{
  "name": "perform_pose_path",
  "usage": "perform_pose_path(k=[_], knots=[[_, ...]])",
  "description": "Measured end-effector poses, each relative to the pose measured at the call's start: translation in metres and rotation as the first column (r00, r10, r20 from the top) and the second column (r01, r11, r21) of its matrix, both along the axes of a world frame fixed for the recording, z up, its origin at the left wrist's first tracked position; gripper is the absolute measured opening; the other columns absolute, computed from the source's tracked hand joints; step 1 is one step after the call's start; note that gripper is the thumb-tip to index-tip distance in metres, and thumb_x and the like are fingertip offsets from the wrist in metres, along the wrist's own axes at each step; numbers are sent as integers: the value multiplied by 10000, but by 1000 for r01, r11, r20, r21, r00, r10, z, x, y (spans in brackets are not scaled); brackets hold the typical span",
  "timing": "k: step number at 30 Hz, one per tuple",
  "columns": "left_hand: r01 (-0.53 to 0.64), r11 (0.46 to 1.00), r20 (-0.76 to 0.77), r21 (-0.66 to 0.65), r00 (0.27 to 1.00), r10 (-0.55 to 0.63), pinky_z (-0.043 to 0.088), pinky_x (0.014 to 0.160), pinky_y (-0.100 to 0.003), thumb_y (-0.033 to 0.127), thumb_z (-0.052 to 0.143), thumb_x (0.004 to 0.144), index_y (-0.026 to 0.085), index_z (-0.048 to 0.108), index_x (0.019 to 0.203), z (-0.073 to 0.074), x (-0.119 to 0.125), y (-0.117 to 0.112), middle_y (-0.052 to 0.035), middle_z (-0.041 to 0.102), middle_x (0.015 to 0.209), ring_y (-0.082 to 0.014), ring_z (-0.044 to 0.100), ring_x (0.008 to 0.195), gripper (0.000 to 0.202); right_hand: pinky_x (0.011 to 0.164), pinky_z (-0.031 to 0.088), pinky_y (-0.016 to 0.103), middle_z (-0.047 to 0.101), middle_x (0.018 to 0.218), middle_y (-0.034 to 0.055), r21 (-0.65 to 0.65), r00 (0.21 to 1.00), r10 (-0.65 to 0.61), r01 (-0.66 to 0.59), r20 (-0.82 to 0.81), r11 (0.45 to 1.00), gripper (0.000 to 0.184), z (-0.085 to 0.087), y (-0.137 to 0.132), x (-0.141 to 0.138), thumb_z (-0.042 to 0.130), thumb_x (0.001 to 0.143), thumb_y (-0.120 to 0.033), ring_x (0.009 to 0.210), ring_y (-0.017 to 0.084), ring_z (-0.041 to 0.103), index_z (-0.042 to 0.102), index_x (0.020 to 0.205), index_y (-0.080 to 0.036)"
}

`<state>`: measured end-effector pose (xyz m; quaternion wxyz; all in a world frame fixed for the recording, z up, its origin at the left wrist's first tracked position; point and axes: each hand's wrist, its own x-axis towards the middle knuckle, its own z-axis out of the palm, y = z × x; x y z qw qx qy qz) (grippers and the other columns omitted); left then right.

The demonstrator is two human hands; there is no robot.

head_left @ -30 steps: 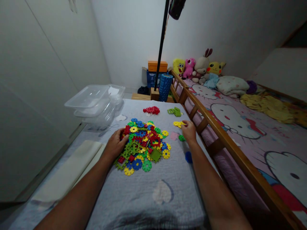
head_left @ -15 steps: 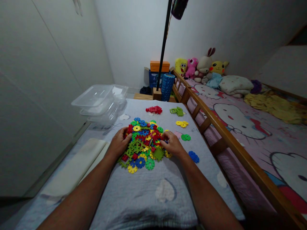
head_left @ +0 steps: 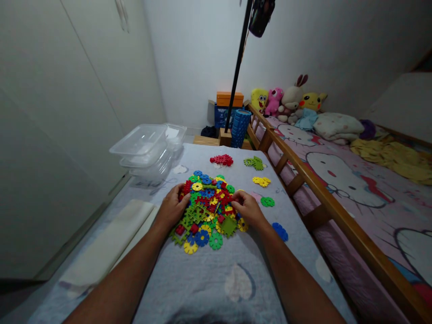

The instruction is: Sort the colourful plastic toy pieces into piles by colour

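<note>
A loose pile of plastic building pieces (head_left: pixel 207 211) in red, green, yellow and blue lies on the cloth-covered table between my two hands. My left hand (head_left: pixel 171 209) curls at the pile's left edge, thumb and fingers around a red piece (head_left: pixel 186 187). On the opposite side, my right hand (head_left: pixel 249 209) pinches another red piece (head_left: pixel 235 198) at its fingertips. Beyond the pile are small sorted groups: red pieces (head_left: pixel 222 160), light green pieces (head_left: pixel 254 163), yellow discs (head_left: pixel 261 181), green discs (head_left: pixel 267 201) and blue discs (head_left: pixel 280 231).
Stacked clear plastic boxes (head_left: pixel 143 146) stand at the table's far left. A folded cream cloth (head_left: pixel 108 245) lies by my left forearm. Along the right runs a wooden bed rail (head_left: pixel 310 198). A black pole (head_left: pixel 238 67) rises behind the table near a blue roller (head_left: pixel 240 128).
The view has shifted, so everything sits slightly lower and farther right. My right fingers have closed on a red piece; my left hand stays at the pile's left edge.
</note>
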<state>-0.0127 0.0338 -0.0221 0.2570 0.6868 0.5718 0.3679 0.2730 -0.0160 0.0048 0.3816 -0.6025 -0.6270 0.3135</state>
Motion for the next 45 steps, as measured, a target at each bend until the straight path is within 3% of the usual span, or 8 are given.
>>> perform_pose_path(k=[7, 12, 17, 24, 32, 38, 42, 45], knots=[[-22, 1000, 2, -17, 1000, 22, 476, 1039, -452, 466, 504, 897, 186, 545, 1301, 5, 3, -1, -113, 646, 1300, -272, 610, 1191, 493, 525, 366, 220, 520, 617, -62, 11, 988, -11, 13, -156, 1000, 129, 22, 50, 18, 613, 662, -258, 558, 105, 474, 597, 772, -192], [-35, 999, 1, -17, 999, 35, 482, 1026, -457, 453, 501, 899, 194, 562, 1280, 7, 5, -2, -107, 656, 1288, -272, 613, 1183, 465, 461, 362, 199, 542, 584, -59, -56, 960, -251, 246, -120, 968, 90, 37, 117, 20, 575, 667, -145, 493, 96, 484, 572, 743, -194], [-47, 999, -9, -12, 999, 47, 482, 1022, -461, 443, 499, 897, 196, 582, 1257, 10, 5, -2, -108, 659, 1271, -274, 617, 1174, 445, 468, 398, 189, 551, 545, -43, -163, 889, -454, 441, -53, 882, 103, 29, 169, 13, 593, 676, -87, 491, 102, 518, 573, 696, -186], [-56, 998, 1, -14, 998, 56, 465, 1036, -473, 425, 507, 899, 198, 582, 1247, 7, 5, -1, -109, 658, 1265, -276, 614, 1173, 422, 452, 430, 185, 531, 501, -36, -234, 822, -545, 505, -161, 831, 142, 15, 210, 3, 667, 682, -105, 480, 113, 538, 601, 781, -183], [-61, 998, -9, -11, 998, 60, 449, 1044, -480, 423, 506, 910, 209, 574, 1240, 10, 6, -2, -108, 652, 1272, -284, 601, 1188, 400, 523, 506, 177, 534, 563, -59, -262, 802, -466, 391, -373, 882, 174, 16, 192, -5, 609, 719, -119, 506, 84, 574, 476, 777, -216], [-67, 998, -4, -2, 998, 67, 453, 1039, -470, 411, 523, 891, 200, 576, 1235, 10, 7, -2, -110, 658, 1257, -280, 606, 1175, 407, 517, 453, 194, 613, 654, -24, -235, 859, -335, 258, -389, 937, 145, 27, 152, -6, 614, 676, -127, 565, 102, 584, 586, 805, -187], [-82, 997, 21, -11, 996, 82, 467, 1024, -454, 410, 529, 889, 200, 576, 1233, 10, 8, -1, -109, 661, 1255, -269, 614, 1162, 407, 567, 412, 216, 627, 665, -27, -147, 979, -29, 0, -201, 989, 97, 33, 129, -16, 643, 663, -129, 601, 109, 560, 644, 749, -174], [-75, 997, 27, -12, 997, 76, 467, 1025, -452, 413, 524, 894, 194, 571, 1235, 9, 7, -2, -114, 659, 1256, -267, 615, 1162, 408, 575, 377, 229, 623, 650, -28, -117, 984, 166, -157, 72, 981, 74, 34, 116, -20, 664, 676, -137, 601, 119, 536, 664, 738, -176]])
